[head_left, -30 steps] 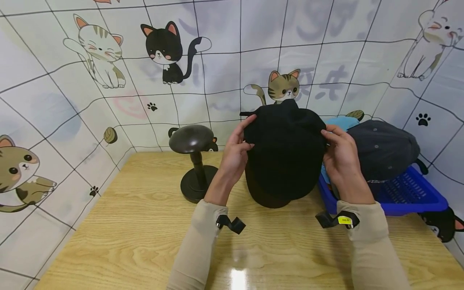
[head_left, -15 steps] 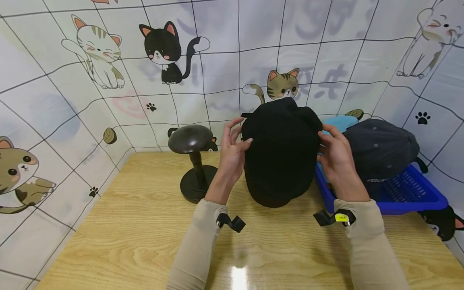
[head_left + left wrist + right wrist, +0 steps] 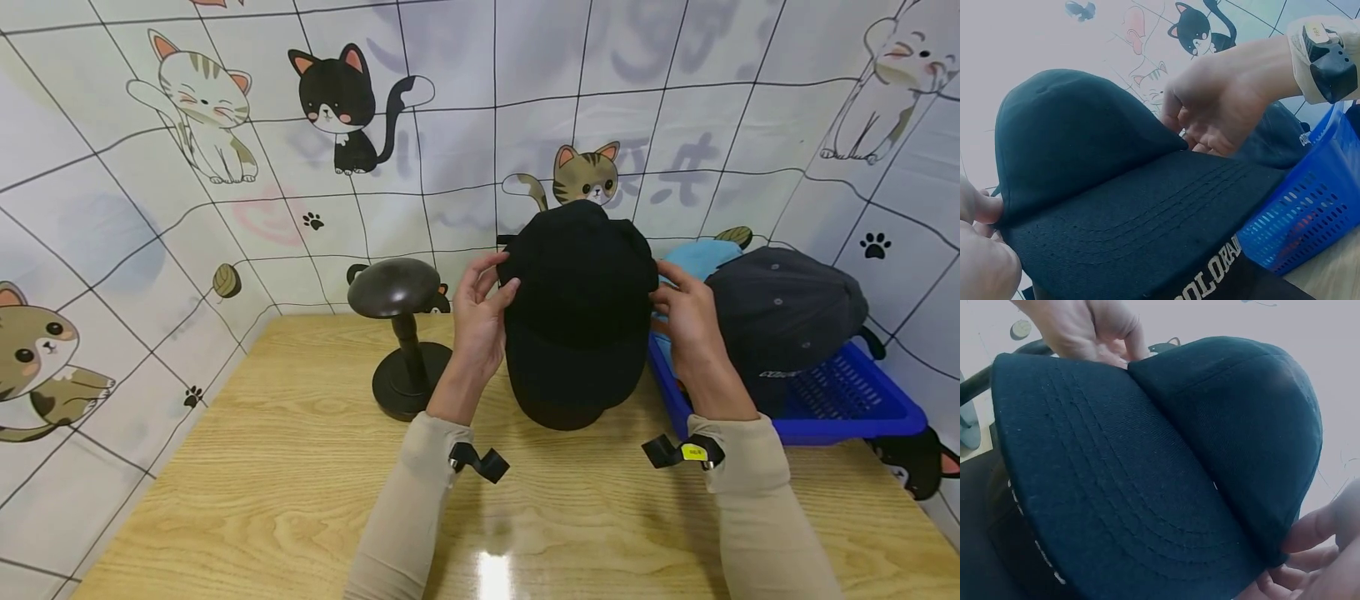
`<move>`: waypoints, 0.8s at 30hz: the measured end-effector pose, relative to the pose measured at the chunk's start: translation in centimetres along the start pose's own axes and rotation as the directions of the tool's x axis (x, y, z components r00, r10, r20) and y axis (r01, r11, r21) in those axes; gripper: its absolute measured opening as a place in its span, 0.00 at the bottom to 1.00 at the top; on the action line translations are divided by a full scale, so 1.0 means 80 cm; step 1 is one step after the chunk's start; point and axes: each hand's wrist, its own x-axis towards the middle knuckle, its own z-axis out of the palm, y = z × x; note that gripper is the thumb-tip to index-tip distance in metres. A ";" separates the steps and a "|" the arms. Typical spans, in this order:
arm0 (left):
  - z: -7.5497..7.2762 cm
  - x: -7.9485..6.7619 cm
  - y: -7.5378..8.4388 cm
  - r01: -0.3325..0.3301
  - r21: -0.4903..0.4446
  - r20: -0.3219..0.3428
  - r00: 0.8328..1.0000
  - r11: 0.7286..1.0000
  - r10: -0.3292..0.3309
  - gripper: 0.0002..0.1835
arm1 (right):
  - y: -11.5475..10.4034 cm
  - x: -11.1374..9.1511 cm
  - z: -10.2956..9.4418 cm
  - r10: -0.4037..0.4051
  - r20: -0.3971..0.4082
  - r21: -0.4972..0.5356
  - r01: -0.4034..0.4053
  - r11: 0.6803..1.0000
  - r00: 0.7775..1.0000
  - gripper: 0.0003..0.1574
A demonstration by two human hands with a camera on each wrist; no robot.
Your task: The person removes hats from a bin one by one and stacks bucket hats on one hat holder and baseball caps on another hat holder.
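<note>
My left hand (image 3: 480, 321) grips one side edge of the black cap (image 3: 577, 283), thumb toward me and fingers behind, with the gap between them narrow. My right hand (image 3: 686, 325) pinches the opposite edge, at the corner where crown meets brim. The black cap is held between both hands, crown up and away from me, brim (image 3: 1141, 219) sloping down toward me. Below the brim, a dark piece with pale lettering (image 3: 1210, 270) shows; I cannot tell whether the two touch. To the left of my left hand, a black stand (image 3: 407, 333) with a domed top and round base is upright on the wooden table (image 3: 285, 467). Just beside my right hand, a blue basket (image 3: 847, 431) bears a grey cap (image 3: 787, 304) and a light blue item (image 3: 697, 257). Each of my beige sleeves (image 3: 408, 500) carries a black strap (image 3: 480, 462) at the wrist. A cat-print wall (image 3: 457, 50) stands behind.
</note>
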 end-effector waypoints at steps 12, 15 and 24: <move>-0.002 0.004 0.002 0.065 0.052 -0.024 0.998 0.997 -0.064 0.27 | 0.005 0.001 0.012 -0.115 -0.070 0.172 0.125 0.977 0.991 0.28; -0.003 0.005 0.002 0.078 0.054 -0.018 0.997 0.996 -0.077 0.27 | 0.006 0.001 0.013 -0.113 -0.081 0.114 0.122 0.986 0.990 0.28; -0.011 0.006 0.007 0.123 -0.007 0.096 0.988 0.992 -0.121 0.29 | 0.005 0.003 0.008 -0.044 0.015 0.183 0.041 0.982 0.999 0.37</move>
